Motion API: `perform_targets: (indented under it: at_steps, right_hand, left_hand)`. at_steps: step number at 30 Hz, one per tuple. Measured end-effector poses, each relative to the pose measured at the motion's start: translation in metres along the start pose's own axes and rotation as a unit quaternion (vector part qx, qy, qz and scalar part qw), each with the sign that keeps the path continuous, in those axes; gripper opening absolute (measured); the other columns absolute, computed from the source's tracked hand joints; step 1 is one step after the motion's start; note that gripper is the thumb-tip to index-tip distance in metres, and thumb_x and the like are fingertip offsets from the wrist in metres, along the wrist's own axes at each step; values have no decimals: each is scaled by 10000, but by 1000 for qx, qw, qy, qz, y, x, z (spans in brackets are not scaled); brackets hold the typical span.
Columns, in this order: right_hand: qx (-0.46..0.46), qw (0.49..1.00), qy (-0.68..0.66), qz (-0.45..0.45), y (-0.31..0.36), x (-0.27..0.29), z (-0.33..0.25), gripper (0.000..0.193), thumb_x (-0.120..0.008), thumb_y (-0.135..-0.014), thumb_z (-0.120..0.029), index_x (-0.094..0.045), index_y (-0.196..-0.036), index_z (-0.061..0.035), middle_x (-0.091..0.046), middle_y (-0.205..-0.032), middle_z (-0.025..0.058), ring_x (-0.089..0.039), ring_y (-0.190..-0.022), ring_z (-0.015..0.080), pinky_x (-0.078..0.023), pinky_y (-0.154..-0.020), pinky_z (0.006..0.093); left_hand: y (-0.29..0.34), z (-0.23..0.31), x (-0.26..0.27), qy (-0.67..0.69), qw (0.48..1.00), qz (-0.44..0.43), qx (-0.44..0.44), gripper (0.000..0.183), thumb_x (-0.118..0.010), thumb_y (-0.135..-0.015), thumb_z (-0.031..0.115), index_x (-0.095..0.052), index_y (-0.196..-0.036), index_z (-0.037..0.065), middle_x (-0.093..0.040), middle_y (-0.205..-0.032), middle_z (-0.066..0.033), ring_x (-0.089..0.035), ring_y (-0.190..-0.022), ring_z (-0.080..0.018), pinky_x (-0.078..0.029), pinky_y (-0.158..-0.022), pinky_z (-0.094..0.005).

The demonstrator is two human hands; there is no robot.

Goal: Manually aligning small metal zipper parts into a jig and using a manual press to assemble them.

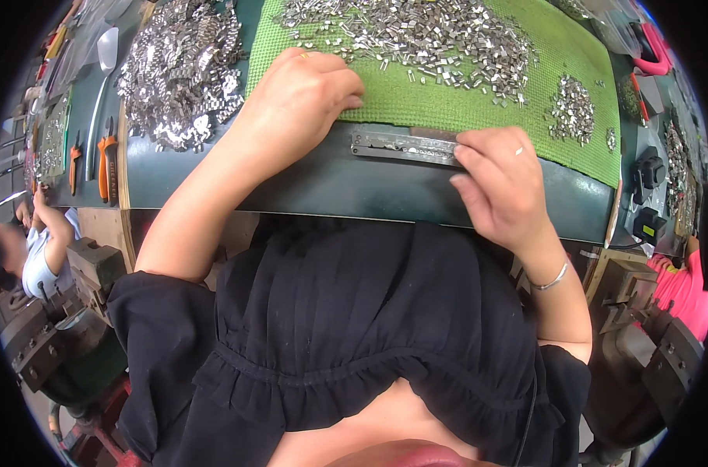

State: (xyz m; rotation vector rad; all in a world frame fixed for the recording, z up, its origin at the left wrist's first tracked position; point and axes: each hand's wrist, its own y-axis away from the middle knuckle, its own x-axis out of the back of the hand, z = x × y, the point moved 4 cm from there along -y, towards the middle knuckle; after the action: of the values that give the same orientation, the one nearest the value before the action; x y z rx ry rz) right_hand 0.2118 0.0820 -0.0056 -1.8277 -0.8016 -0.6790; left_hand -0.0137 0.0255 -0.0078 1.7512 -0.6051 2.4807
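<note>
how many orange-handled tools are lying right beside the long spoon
2: a smaller tool left of the lower handle of the spoon, and a larger tool right of it. None beside it looks hidden.

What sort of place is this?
Likely a small-parts workshop: heaps of shiny metal pieces on a green mat, a slotted metal bar, and orange-handled pliers on the workbench.

On the surface [331, 187], the jig [393, 148] lies before the mat [416, 101], which bears clips [455, 39]. Left of the mat lie strips [179, 70], then pliers [104, 159] farther left.
</note>
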Motion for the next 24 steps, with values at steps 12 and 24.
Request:
perform_targets:
  at_steps: [12, 24]
  right_hand:
    - [12, 980, 145, -133, -72, -46, 46, 51, -691, -803, -99, -683, -854, -95, -581, -820, 33, -579, -883, 250, -376, -805, 389]
    - [-16, 997, -55, -43, -58, -14, 47, 112, -654, -815, -18, -544, -824, 5, -601, -757, 104, -599, -712, 295, -470, -667, 384]
  left_hand:
    - [0, 51, -22, 216, 966, 123, 73, 75, -734, -818, 42, -720, -892, 44, -732, -852, -97, -698, -789, -272, -528, -697, -352]
    - [5, 63, -27, 124, 983, 131, 11, 123, -733, -796, 51, -681, -908, 41, -726, -941, -84, -687, -826, -263, -503, -763, -382]
